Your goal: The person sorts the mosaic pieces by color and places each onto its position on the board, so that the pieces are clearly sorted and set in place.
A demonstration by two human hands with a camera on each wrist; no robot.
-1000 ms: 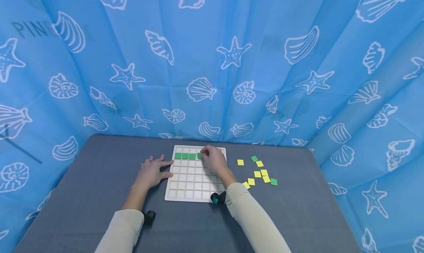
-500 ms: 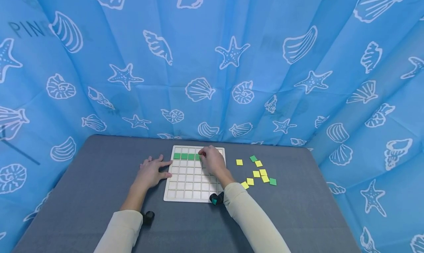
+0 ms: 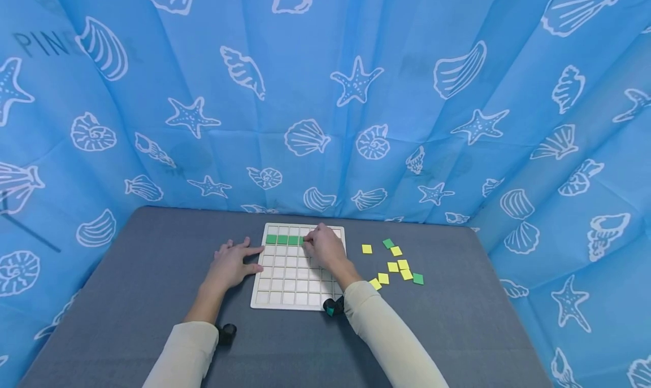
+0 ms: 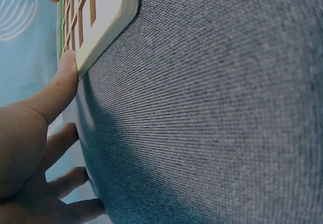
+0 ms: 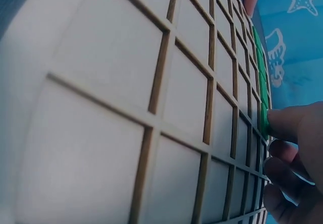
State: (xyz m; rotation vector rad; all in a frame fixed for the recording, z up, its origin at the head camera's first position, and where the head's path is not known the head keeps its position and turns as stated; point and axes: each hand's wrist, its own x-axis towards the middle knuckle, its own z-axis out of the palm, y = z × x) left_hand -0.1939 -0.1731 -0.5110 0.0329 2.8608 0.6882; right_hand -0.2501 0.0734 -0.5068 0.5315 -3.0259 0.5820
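Observation:
A white gridded board (image 3: 277, 284) lies on the table, with a row of green square tiles (image 3: 282, 239) in its second row from the far edge. My right hand (image 3: 325, 248) reaches over the board, thumb and fingertips on the rightmost green tile (image 5: 264, 120) of that row. In the right wrist view the thumb meets the tile's edge while the other fingers bend in beside it. My left hand (image 3: 235, 266) is spread at the board's left side, thumb and index fingertip touching the edge. The left wrist view shows its thumb (image 4: 64, 75) against the board's side.
To the right of the board lie several loose yellow tiles (image 3: 367, 249) and two green tiles (image 3: 418, 279). A grey cloth (image 3: 437, 331) covers the table. Behind it hangs a blue curtain (image 3: 315, 77) with white shell prints. Each wrist carries a black camera (image 3: 226, 333).
The rightmost green tile, tilted apart from the row a second ago, now lies in line against its neighbour. My right fingers have shifted slightly left. The left hand keeps its place.

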